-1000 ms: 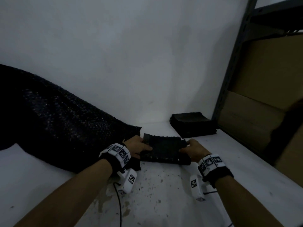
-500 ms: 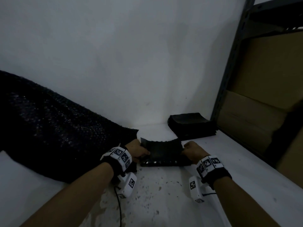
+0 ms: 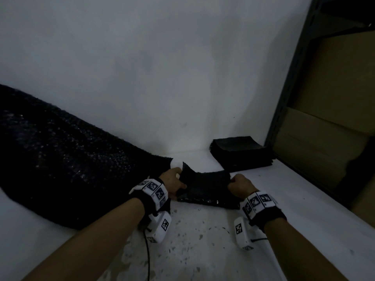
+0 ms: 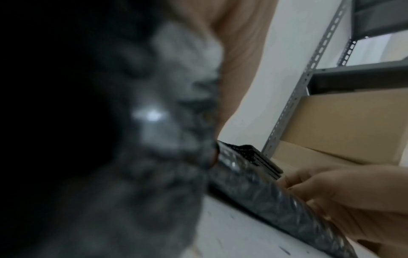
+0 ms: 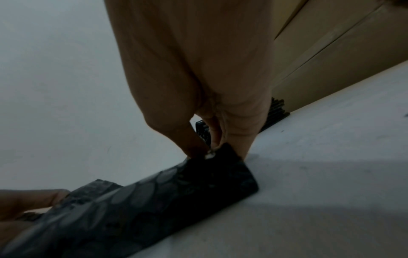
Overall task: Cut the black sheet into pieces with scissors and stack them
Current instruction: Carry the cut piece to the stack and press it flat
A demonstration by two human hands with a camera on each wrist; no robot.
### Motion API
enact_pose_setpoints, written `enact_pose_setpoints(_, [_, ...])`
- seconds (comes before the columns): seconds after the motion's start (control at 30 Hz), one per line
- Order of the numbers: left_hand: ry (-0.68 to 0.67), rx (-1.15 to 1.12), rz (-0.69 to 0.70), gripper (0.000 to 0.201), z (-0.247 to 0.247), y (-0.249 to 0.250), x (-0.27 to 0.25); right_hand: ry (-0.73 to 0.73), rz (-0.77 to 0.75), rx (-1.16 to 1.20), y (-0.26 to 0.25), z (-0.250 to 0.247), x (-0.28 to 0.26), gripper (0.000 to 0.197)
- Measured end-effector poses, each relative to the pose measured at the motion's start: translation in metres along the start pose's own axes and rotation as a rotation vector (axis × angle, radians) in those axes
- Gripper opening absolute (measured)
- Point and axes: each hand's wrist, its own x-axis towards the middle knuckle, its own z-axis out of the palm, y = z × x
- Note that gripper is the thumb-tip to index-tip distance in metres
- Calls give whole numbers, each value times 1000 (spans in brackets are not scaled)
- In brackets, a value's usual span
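My left hand (image 3: pixel 172 182) and right hand (image 3: pixel 239 184) pinching opposite ends of a cut black piece (image 3: pixel 205 186) — centre of the white bench (image 3: pixel 304 199), stack of pieces (image 3: pixel 241 152) at two o'clock, uncut black sheet (image 3: pixel 60 159) at nine o'clock.

Both your bare forearms reach forward, roughly parallel, each wrist wrapped in a black band carrying white blocks printed with square black markers. Your left hand (image 3: pixel 172 184) sits knuckles-up with the thumb lying on top and the fingers curled beneath, pinching the left edge of the small cut piece of black bubbled sheet (image 3: pixel 205 186). Your right hand (image 3: pixel 240 185) is bunched into a tight curl (thumb and forefinger meet at the corner in the right wrist view), gripping the piece's right edge. The hands are held level, apart.
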Motion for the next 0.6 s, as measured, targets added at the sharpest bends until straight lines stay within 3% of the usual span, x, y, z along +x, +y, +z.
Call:
enact_pose_setpoints(0.2, [83,264,53,46,4,2,7,9,-5,-52,-6,2,2,38])
enact_pose_setpoints(0.33, [156,373,18,84,5,8,6,10,-13,-130,-13,3,-3,36])
enact_pose_setpoints(0.4, [211,441,71,104,6,12,-2,8,-17,-157,-15,3,-6,35])
enact_pose_setpoints(0.5, [243,575,271,84,7,22,-12,18,-24,-179,-17,3,-8,36])
enact_pose_setpoints(0.6, [-34,543,342,53,8,28,-14,33,-27,-192,-18,3,-11,36])
